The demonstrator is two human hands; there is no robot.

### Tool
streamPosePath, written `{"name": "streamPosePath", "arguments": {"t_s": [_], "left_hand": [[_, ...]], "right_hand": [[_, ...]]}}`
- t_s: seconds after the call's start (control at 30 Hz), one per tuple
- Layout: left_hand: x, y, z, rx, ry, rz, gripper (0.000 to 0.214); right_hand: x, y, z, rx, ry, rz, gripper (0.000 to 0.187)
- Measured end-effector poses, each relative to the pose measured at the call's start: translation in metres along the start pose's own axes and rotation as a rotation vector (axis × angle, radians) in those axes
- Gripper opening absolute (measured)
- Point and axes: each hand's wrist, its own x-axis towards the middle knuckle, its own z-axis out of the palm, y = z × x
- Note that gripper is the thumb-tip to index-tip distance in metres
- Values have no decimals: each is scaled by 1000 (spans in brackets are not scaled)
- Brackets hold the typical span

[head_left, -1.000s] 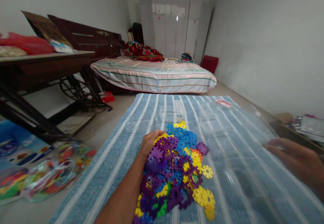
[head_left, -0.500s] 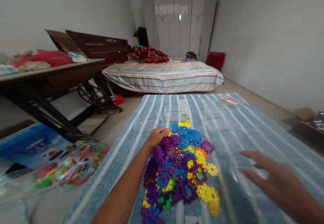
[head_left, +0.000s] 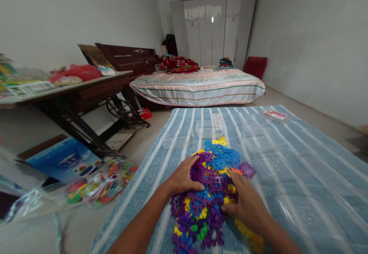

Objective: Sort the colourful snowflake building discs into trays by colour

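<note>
The left hand [head_left: 185, 177] and right hand [head_left: 247, 204] lie loosely curved, palms down, flanking a heap of colourful plastic snowflake pieces [head_left: 214, 169] and gripping none. The blue striped floor mat [head_left: 301, 162] lies bare to the right, with its left edge close.

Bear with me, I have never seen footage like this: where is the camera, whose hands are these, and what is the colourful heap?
No machine here: a person wears one camera on the head, looking forward and down, so both arms rising from the bottom edge are their own. The left hand and right hand rest open on a heap of flat, toothed plastic pieces, purple, blue and yellow. Neither lifts a piece. The heap sits on a blue striped mat on the floor. A clear bag of colourful pieces lies to its left; a bed stands behind.
</note>
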Motion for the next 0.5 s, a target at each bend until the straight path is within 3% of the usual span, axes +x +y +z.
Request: {"name": "streamPosePath", "arguments": {"t_s": [0.13,0.27,0.5], "left_hand": [[12,2,14,-111,24,-8,104],[24,10,24,-273,-11,-27,89],[37,30,36,-646,-37,-195,73]], "right_hand": [[11,-4,10,140,78,18,89],[21,-9,14,332,116,57,89],[39,-13,9,689,165,175,88]]}}
